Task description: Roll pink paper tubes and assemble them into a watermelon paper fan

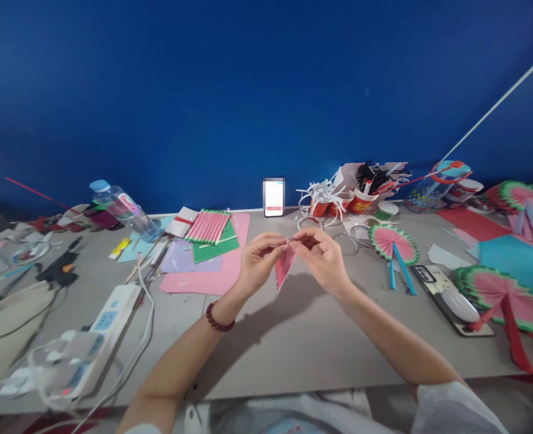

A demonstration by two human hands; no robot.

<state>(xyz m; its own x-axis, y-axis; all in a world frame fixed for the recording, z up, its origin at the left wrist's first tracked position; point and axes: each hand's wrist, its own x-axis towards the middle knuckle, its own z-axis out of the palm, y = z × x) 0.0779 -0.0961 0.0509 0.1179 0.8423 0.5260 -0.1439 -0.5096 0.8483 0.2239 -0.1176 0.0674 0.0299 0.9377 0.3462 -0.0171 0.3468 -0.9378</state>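
Observation:
Both of my hands meet above the middle of the table, pinching the upper edge of a pink folded paper [285,265] that hangs down between them. My left hand [263,259], below which a dark red bead bracelet [220,318] circles the wrist, has thumb and fingers pressed together on it. My right hand [319,256] pinches the same edge from the other side, fingertips nearly touching the left ones. Most of the paper's top is hidden by the fingers. Pink-and-green pleated paper [209,226] lies beyond my left hand, and a round watermelon paper fan [393,244] is right of my right hand.
Pink sheets [189,283] and a green sheet [221,246] lie at left, near a water bottle [124,208] and a power strip [108,337] with cables. A phone [274,198] leans on the blue wall. Paper cups [362,202], a mouse [460,305] and more fans [506,295] are at right.

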